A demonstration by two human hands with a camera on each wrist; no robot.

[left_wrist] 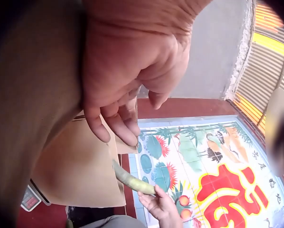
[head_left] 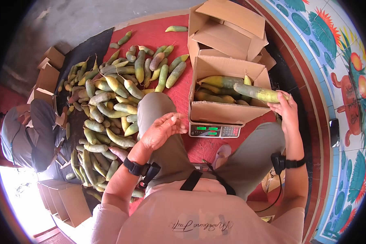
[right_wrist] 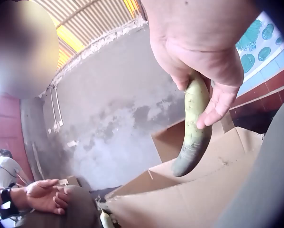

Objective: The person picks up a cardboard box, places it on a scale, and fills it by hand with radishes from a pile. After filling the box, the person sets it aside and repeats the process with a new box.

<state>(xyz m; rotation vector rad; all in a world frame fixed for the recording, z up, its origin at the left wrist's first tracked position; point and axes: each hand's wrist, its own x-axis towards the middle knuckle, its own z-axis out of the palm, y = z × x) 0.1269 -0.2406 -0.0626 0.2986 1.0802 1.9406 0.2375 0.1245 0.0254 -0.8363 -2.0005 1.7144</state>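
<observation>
My right hand grips the pale end of a long green radish, thumb on one side and fingers on the other. Its darker end points left over an open cardboard box. Inside lie several other radishes. The box sits on a digital scale with lit green figures. Over my left knee, my left hand hovers with loosely bent fingers and nothing in them. In the right wrist view the held radish hangs tilted above the box flaps.
A large pile of radishes covers the floor at left, partly on the red mat. More open cartons stand behind the box. A painted tile wall runs along the right. Another person sits at far left.
</observation>
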